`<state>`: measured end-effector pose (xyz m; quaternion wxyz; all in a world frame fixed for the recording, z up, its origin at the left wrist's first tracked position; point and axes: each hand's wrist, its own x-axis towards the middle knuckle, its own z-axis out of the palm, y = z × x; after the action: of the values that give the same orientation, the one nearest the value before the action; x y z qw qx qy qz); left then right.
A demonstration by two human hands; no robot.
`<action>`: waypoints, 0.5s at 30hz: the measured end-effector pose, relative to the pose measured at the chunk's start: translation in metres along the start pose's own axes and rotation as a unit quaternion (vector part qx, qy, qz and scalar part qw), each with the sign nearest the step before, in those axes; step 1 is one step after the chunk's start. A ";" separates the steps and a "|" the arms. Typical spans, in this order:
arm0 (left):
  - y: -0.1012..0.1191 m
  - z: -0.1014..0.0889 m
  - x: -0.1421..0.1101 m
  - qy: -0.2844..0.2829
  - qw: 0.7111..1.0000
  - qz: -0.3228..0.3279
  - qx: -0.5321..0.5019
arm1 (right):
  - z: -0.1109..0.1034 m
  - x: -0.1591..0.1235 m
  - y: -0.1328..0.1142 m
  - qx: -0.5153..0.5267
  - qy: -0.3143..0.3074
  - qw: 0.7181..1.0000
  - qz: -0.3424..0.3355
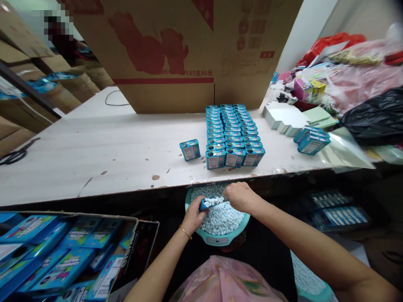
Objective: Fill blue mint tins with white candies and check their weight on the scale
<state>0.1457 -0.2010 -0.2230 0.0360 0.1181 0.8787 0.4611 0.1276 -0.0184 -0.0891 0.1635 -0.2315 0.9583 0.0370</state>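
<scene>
My left hand [193,217] grips a small blue tin [202,205] with white candies [213,201] heaped along its opening. It is held tilted over a turquoise basin [217,240] full of pale candies [222,222]. My right hand [238,196] is closed at the right end of those heaped candies. Whatever it holds is mostly hidden by the fingers; only a small shiny bit shows. On the table above the basin stand tight rows of blue tins [234,157], and one single tin [190,150] is apart to their left.
A large cardboard carton [176,94] stands on the white table [94,155]. At right are white card stacks [285,115], several more tins [313,141] and a black bag [378,117]. An open box of blue packs [63,260] is at lower left. A person [64,42] is in the background.
</scene>
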 end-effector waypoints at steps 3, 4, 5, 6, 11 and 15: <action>0.001 0.000 0.002 0.003 1.000 -0.002 -0.006 | -0.001 0.000 -0.001 -0.001 0.007 1.000 0.000; 0.001 -0.001 0.002 0.004 1.000 -0.004 -0.008 | -0.002 0.000 -0.001 0.000 0.008 1.000 -0.001; 0.002 -0.001 0.002 0.006 1.000 -0.005 -0.012 | -0.003 0.000 0.000 0.002 0.009 1.000 -0.001; 0.002 -0.002 0.002 0.007 1.000 -0.005 -0.015 | -0.004 0.000 0.001 0.004 0.011 1.000 0.001; 0.001 0.000 0.003 0.007 1.000 0.005 -0.029 | -0.006 -0.003 0.003 0.008 0.009 1.000 0.005; -0.003 0.002 0.003 0.021 0.998 0.006 -0.052 | -0.007 -0.004 0.003 0.004 0.022 1.000 0.001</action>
<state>0.1423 -0.2007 -0.2262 0.0208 0.1120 0.8533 0.5089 0.1278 -0.0154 -0.0817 0.1428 -0.2306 0.9621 0.0286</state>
